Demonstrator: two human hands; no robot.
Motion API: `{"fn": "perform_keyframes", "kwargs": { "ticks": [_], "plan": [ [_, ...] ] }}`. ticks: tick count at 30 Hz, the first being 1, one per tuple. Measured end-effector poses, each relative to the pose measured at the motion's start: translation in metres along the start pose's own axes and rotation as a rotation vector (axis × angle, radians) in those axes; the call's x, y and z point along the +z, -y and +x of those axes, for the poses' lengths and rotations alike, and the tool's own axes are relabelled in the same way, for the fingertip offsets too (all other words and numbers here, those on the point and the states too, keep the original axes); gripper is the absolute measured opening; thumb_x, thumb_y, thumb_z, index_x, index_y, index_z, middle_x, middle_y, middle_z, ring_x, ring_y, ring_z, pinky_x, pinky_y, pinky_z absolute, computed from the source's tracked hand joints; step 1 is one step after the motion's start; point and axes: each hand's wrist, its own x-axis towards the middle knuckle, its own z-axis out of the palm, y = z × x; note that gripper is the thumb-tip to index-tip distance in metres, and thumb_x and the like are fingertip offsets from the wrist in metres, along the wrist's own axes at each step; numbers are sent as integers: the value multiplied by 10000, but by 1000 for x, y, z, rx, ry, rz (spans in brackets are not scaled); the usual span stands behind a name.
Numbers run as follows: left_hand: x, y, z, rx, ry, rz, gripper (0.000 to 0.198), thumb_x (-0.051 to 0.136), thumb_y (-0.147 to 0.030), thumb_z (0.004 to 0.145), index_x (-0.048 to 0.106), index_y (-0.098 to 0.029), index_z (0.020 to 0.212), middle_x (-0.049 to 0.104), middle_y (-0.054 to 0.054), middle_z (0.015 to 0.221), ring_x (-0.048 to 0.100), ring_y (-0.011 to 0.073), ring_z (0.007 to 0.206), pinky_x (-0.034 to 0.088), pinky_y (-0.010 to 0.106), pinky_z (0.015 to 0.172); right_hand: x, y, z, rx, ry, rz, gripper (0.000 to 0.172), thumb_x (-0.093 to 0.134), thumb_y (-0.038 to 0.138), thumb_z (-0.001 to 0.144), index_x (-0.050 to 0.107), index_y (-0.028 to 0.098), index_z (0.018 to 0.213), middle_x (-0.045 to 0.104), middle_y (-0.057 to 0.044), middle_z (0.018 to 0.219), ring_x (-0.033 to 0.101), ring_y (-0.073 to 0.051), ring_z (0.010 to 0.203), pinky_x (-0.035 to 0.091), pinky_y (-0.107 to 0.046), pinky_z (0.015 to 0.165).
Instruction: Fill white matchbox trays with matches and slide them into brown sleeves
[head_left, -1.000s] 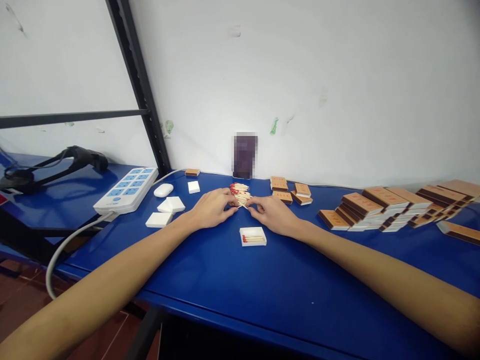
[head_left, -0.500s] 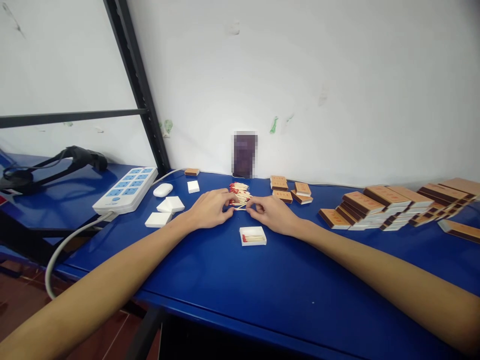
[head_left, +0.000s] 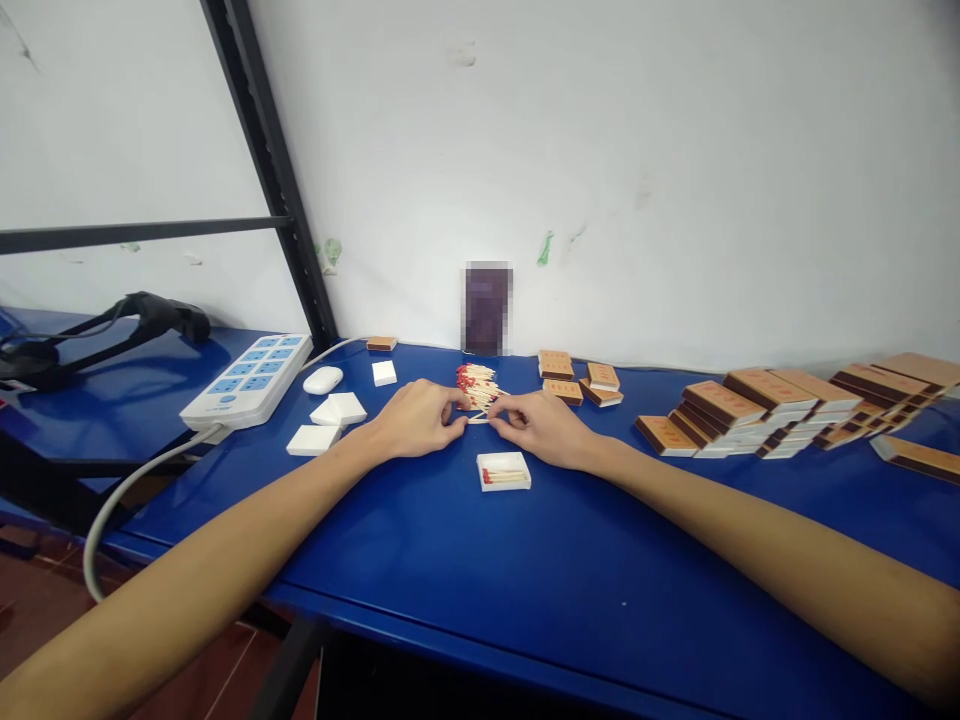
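A loose heap of red-tipped matches (head_left: pixel 478 385) lies on the blue table (head_left: pixel 465 560), near the wall. My left hand (head_left: pixel 416 418) and my right hand (head_left: pixel 541 427) meet at the heap's near edge, fingertips pinched on a few matches between them. Just in front of my right hand sits an open white matchbox tray (head_left: pixel 503 471) with a few matches inside.
Empty white trays (head_left: pixel 330 424) lie left of my hands, beside a white mouse (head_left: pixel 323 379) and a power strip (head_left: pixel 249 380) with a grey cable. Brown matchbox sleeves (head_left: pixel 577 379) sit behind, and rows of closed matchboxes (head_left: pixel 780 410) fill the right. A black frame post (head_left: pixel 277 190) rises at left.
Both hands have stayed at the heap, their fingers shifting slightly as they gather matches toward the near edge. The view drifted a little to the right.
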Motion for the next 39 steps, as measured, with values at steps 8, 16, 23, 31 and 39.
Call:
{"fn": "perform_keyframes", "kwargs": {
  "ticks": [8,16,23,31,39],
  "plan": [
    [-2,-4,-2,37,20,47,205,516,-277,815,702,-193,806,603,-8,601,492,112,529,313,249,538,0,3,-1,-26,-60,21,182,518,241,861,659,166,949,452,65,533,378,-93,491,268,-236,562],
    [-1,-1,-1,20,13,56,210,528,-307,838,705,-195,817,625,-3,642,515,117,547,321,247,546,2,1,-1,69,-101,-5,191,498,285,877,648,174,919,455,55,506,412,-112,482,277,-250,555],
    [-1,-1,-2,57,35,32,218,508,-288,843,699,-187,821,638,0,648,531,120,562,328,246,560,0,2,0,33,-52,-3,189,487,270,893,645,167,873,514,26,589,424,-111,538,269,-245,560],
    [-2,-1,-2,28,23,56,216,504,-291,850,697,-199,819,642,-3,663,525,122,567,314,247,555,0,3,-1,34,-34,0,225,481,281,900,670,173,957,530,20,606,430,-116,548,277,-247,565],
    [2,4,-2,19,22,83,227,512,-296,857,724,-214,859,656,5,688,545,136,608,314,247,562,3,-1,0,-12,-21,23,202,489,236,893,683,182,896,541,20,600,438,-112,538,288,-244,565]
  ]
}}
